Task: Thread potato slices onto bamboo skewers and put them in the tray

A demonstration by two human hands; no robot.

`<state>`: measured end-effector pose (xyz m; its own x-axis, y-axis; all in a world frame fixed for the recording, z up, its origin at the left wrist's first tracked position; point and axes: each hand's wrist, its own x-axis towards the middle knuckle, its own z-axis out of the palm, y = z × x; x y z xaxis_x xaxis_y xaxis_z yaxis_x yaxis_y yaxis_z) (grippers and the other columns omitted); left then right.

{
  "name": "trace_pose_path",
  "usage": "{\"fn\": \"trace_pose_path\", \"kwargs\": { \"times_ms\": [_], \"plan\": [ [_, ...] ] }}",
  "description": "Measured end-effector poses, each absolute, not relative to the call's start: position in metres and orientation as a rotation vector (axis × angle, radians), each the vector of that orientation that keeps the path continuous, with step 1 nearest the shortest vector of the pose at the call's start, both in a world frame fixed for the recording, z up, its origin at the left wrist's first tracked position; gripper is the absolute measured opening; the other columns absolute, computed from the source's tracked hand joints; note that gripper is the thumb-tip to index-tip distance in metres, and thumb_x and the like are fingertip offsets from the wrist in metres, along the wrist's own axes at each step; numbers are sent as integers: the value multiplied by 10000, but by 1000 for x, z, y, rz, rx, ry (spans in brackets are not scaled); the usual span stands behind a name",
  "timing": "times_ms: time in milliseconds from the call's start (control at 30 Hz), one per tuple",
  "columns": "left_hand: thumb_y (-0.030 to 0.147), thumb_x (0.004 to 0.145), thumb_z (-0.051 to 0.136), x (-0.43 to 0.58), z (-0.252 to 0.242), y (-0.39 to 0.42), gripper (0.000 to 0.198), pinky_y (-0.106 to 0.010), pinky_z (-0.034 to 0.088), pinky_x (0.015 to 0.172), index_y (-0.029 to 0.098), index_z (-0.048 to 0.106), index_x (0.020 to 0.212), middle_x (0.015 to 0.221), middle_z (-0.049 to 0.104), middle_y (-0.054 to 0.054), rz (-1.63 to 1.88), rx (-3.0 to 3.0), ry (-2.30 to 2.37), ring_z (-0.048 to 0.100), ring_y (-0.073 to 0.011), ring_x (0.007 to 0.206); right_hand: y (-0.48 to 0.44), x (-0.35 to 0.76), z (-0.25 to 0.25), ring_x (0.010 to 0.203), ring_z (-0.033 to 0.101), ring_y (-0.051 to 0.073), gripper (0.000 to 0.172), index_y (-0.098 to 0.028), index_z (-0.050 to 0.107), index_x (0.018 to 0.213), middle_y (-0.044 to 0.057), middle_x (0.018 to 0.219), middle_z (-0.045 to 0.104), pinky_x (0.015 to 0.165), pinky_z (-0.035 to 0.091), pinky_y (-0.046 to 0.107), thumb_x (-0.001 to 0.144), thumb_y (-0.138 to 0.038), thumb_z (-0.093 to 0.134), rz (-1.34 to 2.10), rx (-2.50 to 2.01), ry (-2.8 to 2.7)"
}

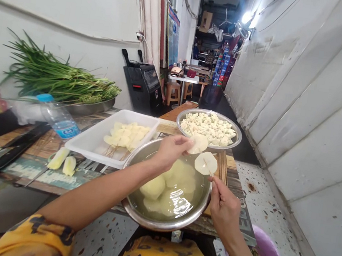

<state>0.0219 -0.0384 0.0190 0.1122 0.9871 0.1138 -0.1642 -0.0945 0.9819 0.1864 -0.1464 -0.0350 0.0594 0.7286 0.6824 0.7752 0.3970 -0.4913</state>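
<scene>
Pale, scuffed walls [331, 95] are set along a narrow room, and its speckled terrazzo floor [247, 185] is seen beside a patchwork wooden table [85, 169]. Near the table's front edge is placed a round, shiny metal basin [162, 225], in which pale yellow peeled, potato-like pieces [153, 187] are covered by clear liquid.

Above its far right part, 2 thin, round, whitish slices are held by the 2 bare hands. By the left hand [171, 149], reached across the basin, the left slice [198, 144] is pinched at its edge between thumb and fingers. By the right hand [225, 203], a thin wooden skewer [210, 174] is gripped between thumb and fingertips, and the right slice [206, 163] is carried on it. Whether the left slice is also pierced cannot be told.

Just left of the basin, skewered pale yellow slices [128, 137] are laid in a translucent white plastic tray [91, 153]. Behind the hands, white cauliflower florets [211, 127] are heaped in a wide metal bowl [238, 138]. Thin brown bare sticks [223, 167] are bunched right of the basin. Farther left, 2 small yellow-green vegetable pieces [58, 159] are left near a clear, blue-capped plastic bottle [54, 118], and long green stalks [60, 76] are piled behind.
</scene>
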Motion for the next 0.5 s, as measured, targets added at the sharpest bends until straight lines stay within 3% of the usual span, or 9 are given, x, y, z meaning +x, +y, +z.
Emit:
{"fn": "trace_pose_path", "kwargs": {
  "times_ms": [133,233,367,433,500],
  "plan": [
    [439,735,572,16,16,-34,310,-267,426,595,144,643,799,735,656,-72,1125,1319,983,558,-130,584,-151,192,-27,758,682,193,260,-164,664,988,67,887,730,676,524,269,893,-232,432,-14,-1435,-1568],
    [406,648,658,11,5,-33,307,-300,428,695,181,669,856,846,670,-83,766,1809,1076,595,-196,738,-156,199,-24,775,676,194,271,-152,660,1007,68,895,728,705,514,265,893,-252,436,-41,-1482,-1484],
    [401,512,744,12,-16,-39,622,-361,399,816,204,616,1088,1064,619,-119,63,2300,1060,543,-308,990,-160,204,-22,738,669,190,274,-163,665,996,61,878,727,696,508,265,894,-276,437,-5,-1521,-1464],
    [395,517,741,15,-24,-42,746,-376,386,848,209,531,1208,1163,556,-140,-49,2425,1001,494,-328,1068,-161,205,-23,714,665,190,276,-167,667,986,60,868,725,676,506,266,895,-286,435,14,-1532,-1467],
    [355,510,749,19,-28,-43,720,-388,381,854,198,549,1184,1170,532,-156,-64,2508,927,476,-338,1076,-162,205,-23,721,665,193,276,-166,666,980,62,864,725,675,505,266,894,-291,436,21,-1523,-1467]
  ]
}}
